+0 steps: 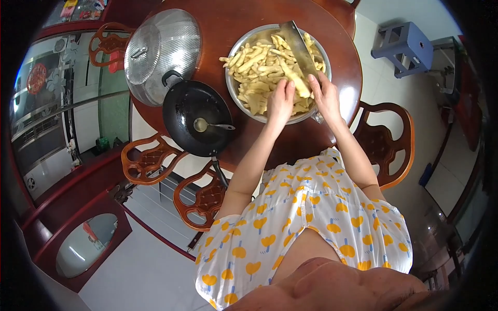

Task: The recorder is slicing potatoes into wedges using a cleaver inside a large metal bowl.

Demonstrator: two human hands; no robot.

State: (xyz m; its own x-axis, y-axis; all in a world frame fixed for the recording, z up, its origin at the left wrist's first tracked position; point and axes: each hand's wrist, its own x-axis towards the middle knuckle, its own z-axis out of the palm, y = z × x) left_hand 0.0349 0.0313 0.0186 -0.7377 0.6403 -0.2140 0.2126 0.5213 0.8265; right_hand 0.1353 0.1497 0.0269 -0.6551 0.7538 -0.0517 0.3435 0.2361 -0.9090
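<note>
A large metal basin [230, 90] on the round table is heaped with pale yellow chicken feet [255, 64]. Over the basin's near side, my left hand [281, 102] is closed on the lower end of a pale piece, seemingly a chicken foot [294, 79], which slants up and left. My right hand [327, 97] is at the right of that piece, its thumb and fingers at the lower end of a wide-bladed cleaver [301, 46]. The blade points away from me, across the basin's far rim. The cleaver's handle is hidden by my right hand.
A black wok [186, 128] with a metal spoon [221, 126] stands left of the basin on the wooden table [221, 19]. Behind it lies a domed metal mesh cover [171, 42]. Carved wooden chairs [393, 144] surround the table. A blue plastic stool [416, 48] stands at the far right.
</note>
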